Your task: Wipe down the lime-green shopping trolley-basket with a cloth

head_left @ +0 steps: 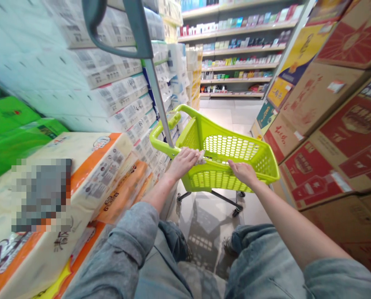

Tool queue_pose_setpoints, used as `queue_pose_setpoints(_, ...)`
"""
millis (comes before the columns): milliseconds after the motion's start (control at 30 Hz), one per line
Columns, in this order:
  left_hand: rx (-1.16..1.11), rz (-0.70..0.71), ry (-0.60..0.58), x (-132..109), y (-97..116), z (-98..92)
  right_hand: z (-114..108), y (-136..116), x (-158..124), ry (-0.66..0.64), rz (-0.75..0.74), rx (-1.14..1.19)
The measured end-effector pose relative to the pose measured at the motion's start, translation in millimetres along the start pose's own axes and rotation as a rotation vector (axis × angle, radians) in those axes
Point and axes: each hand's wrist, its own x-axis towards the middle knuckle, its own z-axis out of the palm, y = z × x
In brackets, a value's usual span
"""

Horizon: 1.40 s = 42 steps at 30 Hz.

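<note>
A lime-green shopping cart (232,145) with a perforated basket stands in front of my knees, side-on to me, on dark legs with casters. My left hand (187,160) is closed on a crumpled whitish tissue (200,157) and rests at the basket's near rim, beside the base of the grey pole. My right hand (243,171) lies over the same rim farther right, fingers curled round it with the thumb up. A grey handle (119,52) tops the pole at the upper left. No goods show inside the basket.
Stacked paper packs (119,91) line the left side, with a large orange-and-cream pack (110,166) close by. Red and brown cartons (325,166) rise on the right. Shelves (235,66) of small boxed goods stand at the back, beyond the tiled floor (232,112).
</note>
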Motion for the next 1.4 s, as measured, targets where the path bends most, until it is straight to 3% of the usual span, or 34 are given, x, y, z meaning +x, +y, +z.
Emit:
queue_pose_setpoints(133, -0.069, -0.074, 0.090, -17.0, -13.4, -13.5, 0.9, -1.4, -1.0, -0.010, 0.012, 0.019)
queue_pose_setpoints(267, -0.086, -0.224, 0.193, -39.3, -14.0, -14.4, 0.5, -3.5, -2.4, -0.004, 0.024, 0.027)
queue_pose_setpoints(433, -0.095, -0.383, 0.262, -67.3, 1.1, -1.2, -1.5, -5.8, -4.4, -0.014, 0.038, 0.025)
queue_pose_setpoints(567, -0.141, -0.457, 0.258, -76.6, 17.5, 16.1, -2.3, -5.9, -5.8, -0.019, 0.040, 0.012)
queue_pose_setpoints(733, -0.175, -0.600, 0.301, -59.8, 50.0, 39.0, -3.5, -6.7, -9.4, -0.017, 0.012, 0.029)
queue_pose_setpoints(800, -0.206, -0.682, 0.307, -45.2, 68.2, 47.7, -4.0, -8.0, -11.6, -0.016, 0.004, 0.029)
queue_pose_setpoints(900, -0.244, -0.868, 0.413, -19.1, 96.7, 59.8, -4.4, -11.1, -14.8, -0.007, -0.001, 0.025)
queue_pose_setpoints(1000, -0.261, -0.951, 0.483, 6.7, 123.5, 69.7, -4.2, -14.1, -16.4, 0.001, 0.009, 0.022)
queue_pose_setpoints(1100, -0.337, -0.978, 0.435, 24.6, 146.2, 76.2, -3.9, -15.0, -16.2, 0.004, 0.014, 0.013)
queue_pose_setpoints(1200, -0.414, -0.933, 0.236, 29.0, 158.3, 79.6, -3.9, -12.4, -15.2, 0.004, 0.010, 0.014)
queue_pose_setpoints(1300, -0.429, -0.796, 0.062, 20.1, 153.5, 82.7, -3.8, -6.8, -14.5, 0.008, 0.010, 0.018)
queue_pose_setpoints(1400, -0.385, -0.604, 0.071, 2.9, 136.3, 88.2, -3.4, -0.8, -14.7, 0.001, 0.018, 0.024)
